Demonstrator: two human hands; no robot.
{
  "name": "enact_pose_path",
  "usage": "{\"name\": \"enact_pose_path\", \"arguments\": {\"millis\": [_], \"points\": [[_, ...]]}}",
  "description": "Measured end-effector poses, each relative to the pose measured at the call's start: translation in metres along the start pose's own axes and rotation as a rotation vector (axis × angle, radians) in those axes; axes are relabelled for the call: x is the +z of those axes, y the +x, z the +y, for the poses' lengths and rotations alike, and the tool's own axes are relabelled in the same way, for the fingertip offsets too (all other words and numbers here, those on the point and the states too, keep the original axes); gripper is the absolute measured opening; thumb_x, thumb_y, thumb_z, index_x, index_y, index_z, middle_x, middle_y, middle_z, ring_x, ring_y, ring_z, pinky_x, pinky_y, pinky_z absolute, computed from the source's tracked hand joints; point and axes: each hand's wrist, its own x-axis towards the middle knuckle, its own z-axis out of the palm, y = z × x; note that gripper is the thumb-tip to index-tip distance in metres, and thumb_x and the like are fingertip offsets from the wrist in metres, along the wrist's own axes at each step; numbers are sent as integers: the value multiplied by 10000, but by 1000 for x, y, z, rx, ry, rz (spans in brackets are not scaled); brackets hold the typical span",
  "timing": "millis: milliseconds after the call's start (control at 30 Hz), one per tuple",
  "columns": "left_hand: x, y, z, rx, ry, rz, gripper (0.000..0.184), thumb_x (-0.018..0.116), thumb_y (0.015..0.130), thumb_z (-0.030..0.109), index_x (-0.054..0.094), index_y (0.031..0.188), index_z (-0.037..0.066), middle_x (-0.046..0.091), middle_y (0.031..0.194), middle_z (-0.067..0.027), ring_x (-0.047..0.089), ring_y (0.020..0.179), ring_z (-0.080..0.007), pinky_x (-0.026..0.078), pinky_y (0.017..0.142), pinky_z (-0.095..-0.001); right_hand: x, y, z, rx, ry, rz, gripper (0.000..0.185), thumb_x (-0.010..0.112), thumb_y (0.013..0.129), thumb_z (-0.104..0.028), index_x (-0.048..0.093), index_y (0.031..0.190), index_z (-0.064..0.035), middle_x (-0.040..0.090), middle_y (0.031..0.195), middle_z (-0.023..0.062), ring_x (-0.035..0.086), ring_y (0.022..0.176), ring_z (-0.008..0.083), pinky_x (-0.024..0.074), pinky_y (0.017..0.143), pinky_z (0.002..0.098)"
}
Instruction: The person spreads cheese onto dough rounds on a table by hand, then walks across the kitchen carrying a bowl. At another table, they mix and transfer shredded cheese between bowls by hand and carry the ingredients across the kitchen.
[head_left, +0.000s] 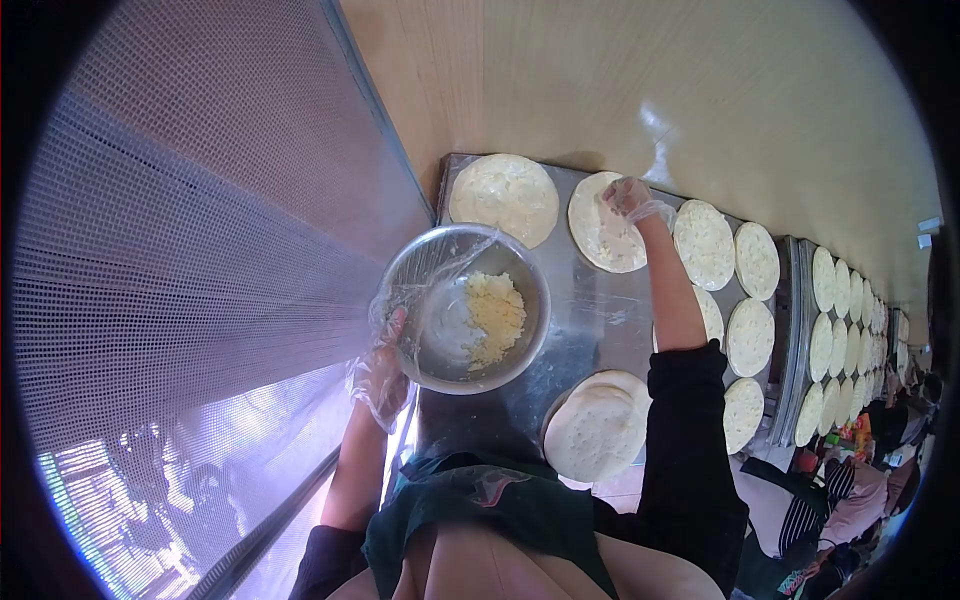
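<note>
I see a dark green apron [540, 510] with a pale reddish mark [490, 488] on its front, black sleeves [692, 430] ending about the elbows, and thin see-through plastic gloves [388, 385], loose and crinkled around the wrists.

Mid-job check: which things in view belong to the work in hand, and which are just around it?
Part of the work:
- steel bowl, gripped by the gloved left hand
- crumbly yellowish mixture inside
- dough round under the gloved right hand
- metal table
- other rounds on it, apparently

Just around:
- mesh screen
- wood-grain panel
- people at far right
</note>
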Motion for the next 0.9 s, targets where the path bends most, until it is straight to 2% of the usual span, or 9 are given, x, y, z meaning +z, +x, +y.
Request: {"name": "enact_pose_path", "arguments": {"millis": [200,233,300,433,500,600,733,833,900], "points": [[4,-3,-1,22,48,53,447,543,883,312,462,1192,0,579,1056,-102,589,911,-173,505,754,-277,28,25,31,-595,-35,122,99,612,739,-97,679,796,-52,637,666,13,572,557,129,468,526,277],[1,-1,-2,43,49,33,449,545,882,314,461,1193,1,579,1059,-103,587,914,-172,503,754,-277,23,24,26,-597,-36,121,99,612,739,-97,679,796,-52,637,666,13,572,557,129,468,526,277],[-2,-1,-2,60,49,17,451,546,881,315,461,1193,2,578,1061,-103,586,917,-171,502,754,-276,7,16,12,-65,328,-140,123,576,772,-87,674,839,-57,643,716,29,576,608,127,478,584,281],[2,-3,0,2,-26,24,521,605,850,235,404,1253,-28,511,1172,-125,522,1032,-198,435,881,-282,12,16,4,-150,262,-15,142,561,749,-49,655,814,35,629,705,83,559,577,151,436,512,284],[4,-4,2,-5,-29,25,522,605,850,225,398,1257,-28,509,1173,-125,523,1035,-200,434,888,-285,25,34,13,-804,-246,289,151,544,765,-78,650,779,29,610,682,64,548,574,149,427,486,291],[7,-7,5,-15,-69,22,527,608,846,210,388,1263,-24,503,1179,-129,520,1043,-206,433,902,-291,27,40,12,-382,343,-79,192,535,787,-146,650,767,6,616,688,78,562,594,161,433,493,295],[2,-5,3,-14,-71,32,533,612,844,209,385,1266,-24,501,1181,-137,518,1046,-208,440,895,-290,11,37,21,-113,234,-27,210,535,792,-176,640,743,0,618,695,100,580,647,179,443,540,285],[-2,-1,-2,30,-26,27,465,582,862,245,432,1213,-19,545,1103,-127,563,954,-193,481,805,-280,2,24,23,19,717,-115,134,579,752,-142,626,722,-20,569,620,55,506,573,141,398,501,276],[-2,-1,-3,63,10,26,410,550,882,276,477,1162,-14,590,1026,-115,604,869,-177,520,720,-271,-7,-1,10,-349,-491,139,152,546,775,-139,589,663,-46,548,609,53,487,551,146,374,477,274]]}}
